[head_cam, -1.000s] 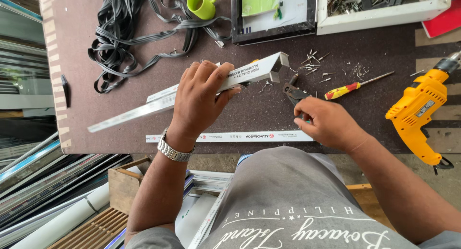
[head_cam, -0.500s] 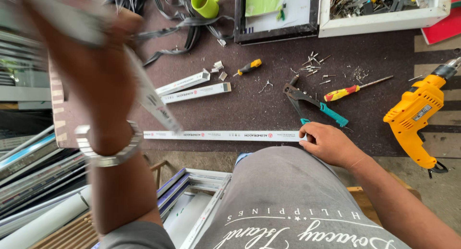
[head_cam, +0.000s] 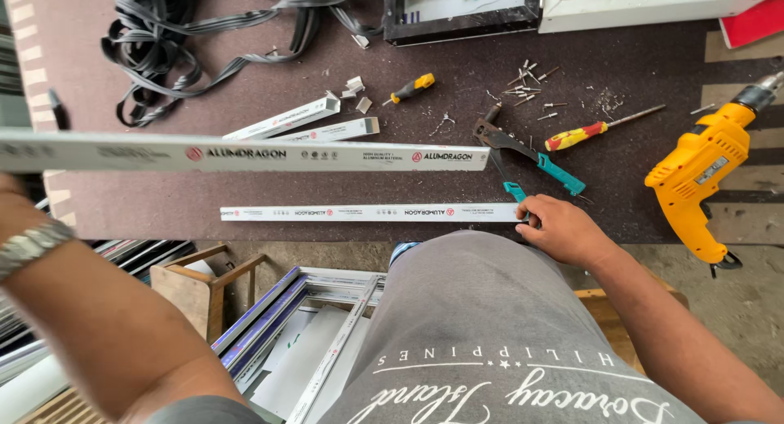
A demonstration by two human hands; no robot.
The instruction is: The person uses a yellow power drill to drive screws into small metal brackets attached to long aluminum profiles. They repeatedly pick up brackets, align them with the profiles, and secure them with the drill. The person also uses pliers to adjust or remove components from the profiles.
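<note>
- Over a dark brown workbench (head_cam: 163, 220), seen from the head cam: a person works w/ white aluminium strips.
- Left hand is cropped at the frame edge; only the wrist w/ a metal watch (head_cam: 28, 248) shows. Can't tell its grip, though the long raised profile (head_cam: 245, 154) hangs level above the bench and runs toward that side.
- Right hand (head_cam: 563, 228) rests at the bench's near edge, fingers loosely curled, tips touching the end of the flat strip (head_cam: 367, 213) lying along that edge; no clear grasp.
- Step in hand, as a judgement: comparing or sizing the raised length against the strip below. Next move prob. calls for lining up the two ends squarely.
- Materials: profiles are smooth, straight, white-filmed metal, rigid and light-looking. Two short offcuts (head_cam: 310, 123) lie further back.
- Nearby: teal-handled snips (head_cam: 531, 158) just beside the right hand, red-yellow screwdriver (head_cam: 596, 130), yellow drill (head_cam: 702, 179) well to the right, loose screws (head_cam: 527, 85), coiled grey rubber gasket (head_cam: 204, 40).
</note>
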